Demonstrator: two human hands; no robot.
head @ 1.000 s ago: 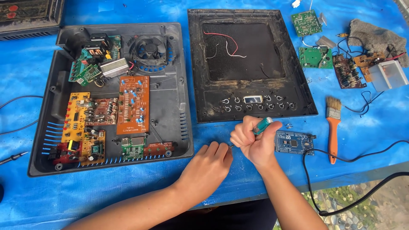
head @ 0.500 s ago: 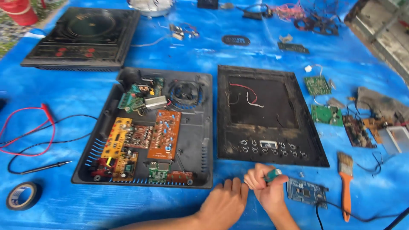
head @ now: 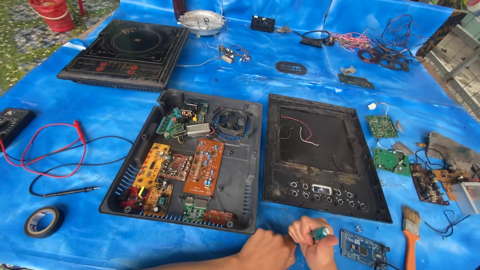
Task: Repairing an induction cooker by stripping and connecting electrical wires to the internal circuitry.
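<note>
1. Because the small green cylindrical component [head: 320, 233] is slight and easily dropped, it is held pinched in the curled fingers of the right hand [head: 314, 244], low at the near edge of the view, just in front of the black upturned top panel [head: 320, 155].
2. The left hand [head: 267, 250] is pressed against the right, knuckle to knuckle, fingers folded in; whether it grips anything of its own cannot be told, and it is judged to be there as a brace for the right.
3. The blue rectangular microcontroller board [head: 361, 246] is laid flat just beside the right hand, apparently kept within easy reach.
4. The black plastic cooker base [head: 245, 200] is left open and face up, so that the orange circuit board [head: 204, 166], the yellow board [head: 152, 165] and the round fan [head: 231, 122] inside it are all exposed.
5. The orange-handled paintbrush [head: 411, 235] is set down at the right of the microcontroller board, near but apart from it.
6. The black multimeter [head: 12, 122], its red and black probe leads [head: 55, 160] and the roll of black tape [head: 43, 221] are kept well apart on the left of the blue tarpaulin [head: 75, 100] that covers the bench.
7. A second, closed black induction cooker [head: 125, 52] is parked at the far left, away from the hands.
8. Loose green boards [head: 382, 126] are spread singly at the right, none stacked, so that each is seen at a glance.
</note>
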